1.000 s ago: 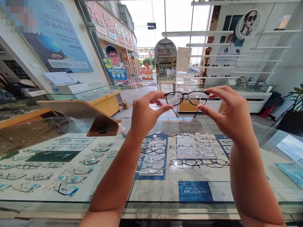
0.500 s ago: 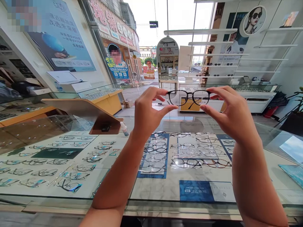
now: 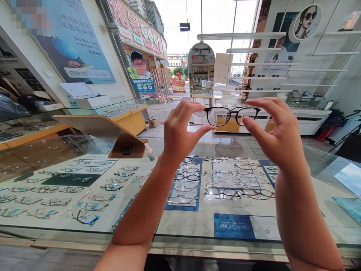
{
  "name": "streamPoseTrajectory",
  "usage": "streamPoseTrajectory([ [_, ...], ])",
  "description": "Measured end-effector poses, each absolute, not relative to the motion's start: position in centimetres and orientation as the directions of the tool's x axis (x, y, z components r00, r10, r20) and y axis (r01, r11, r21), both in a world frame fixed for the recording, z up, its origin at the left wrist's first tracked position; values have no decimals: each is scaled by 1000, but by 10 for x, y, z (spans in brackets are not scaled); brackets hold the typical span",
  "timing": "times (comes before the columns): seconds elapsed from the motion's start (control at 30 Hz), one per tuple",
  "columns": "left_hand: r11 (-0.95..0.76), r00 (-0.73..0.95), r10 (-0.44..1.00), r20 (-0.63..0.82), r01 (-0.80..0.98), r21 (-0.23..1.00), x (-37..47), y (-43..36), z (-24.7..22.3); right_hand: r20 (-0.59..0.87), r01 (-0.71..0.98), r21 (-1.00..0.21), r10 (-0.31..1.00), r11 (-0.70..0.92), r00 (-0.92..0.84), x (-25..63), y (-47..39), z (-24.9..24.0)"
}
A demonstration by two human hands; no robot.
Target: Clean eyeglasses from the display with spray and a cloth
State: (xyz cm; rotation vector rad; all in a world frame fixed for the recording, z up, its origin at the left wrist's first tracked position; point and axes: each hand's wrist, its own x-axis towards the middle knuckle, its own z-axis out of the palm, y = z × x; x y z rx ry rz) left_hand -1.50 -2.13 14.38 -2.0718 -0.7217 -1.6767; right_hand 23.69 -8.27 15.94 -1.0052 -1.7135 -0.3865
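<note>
Black-framed eyeglasses [image 3: 218,125] are held up in front of me, above the glass counter. My left hand [image 3: 183,128] grips their left end between thumb and fingers. At the right end is my right hand [image 3: 278,131], its thumb in front of the right lens and its fingers raised above the rim; thumb and fingers stand apart, with the frame's corner between them. Below, rows of eyeglasses [image 3: 222,193] lie inside the glass display case [image 3: 186,239].
A brown tilted board [image 3: 98,128] and a small white bottle [image 3: 149,151] stand on the counter at left. Beyond are an arched mirror [image 3: 201,75], wall shelves [image 3: 242,36] and a white cabinet [image 3: 304,122]. A blue and white card [image 3: 234,226] lies near the front.
The eyeglasses have shifted right and turned slightly. My right index finger has lifted off the frame's top corner, and my right thumb now overlaps the right lens.
</note>
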Motion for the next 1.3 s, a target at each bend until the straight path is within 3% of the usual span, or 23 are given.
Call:
streamPoseTrajectory([
  [0.13, -807, 199, 182, 963, 590, 30, -16, -29, 145, 914, 754, -243, 405, 610, -32, 236, -90, 162],
  [0.27, -838, 195, 190, 962, 543, 56, -18, -38, 147, 904, 669, -350, 424, 656, 57, 244, -90, 160],
  [0.43, -850, 148, 213, 966, 515, 108, -20, -44, 127, 867, 483, -496, 446, 722, 223, 248, -72, 121],
  [0.57, -827, 133, 242, 961, 546, 133, -27, -40, 87, 775, 315, -630, 544, 710, 321, 245, -56, 68],
  [0.67, -799, 126, 301, 945, 574, 178, -34, -32, 56, 738, 333, -672, 557, 662, 381, 240, -45, 33],
  [0.87, -766, 117, 437, 892, 569, 300, -37, -19, 17, 569, 182, -822, 764, 539, 303, 229, -33, 4],
  [1.3, -759, 130, 512, 849, 531, 376, -37, -15, 6, 535, 198, -845, 788, 498, 303, 224, -37, -3],
])
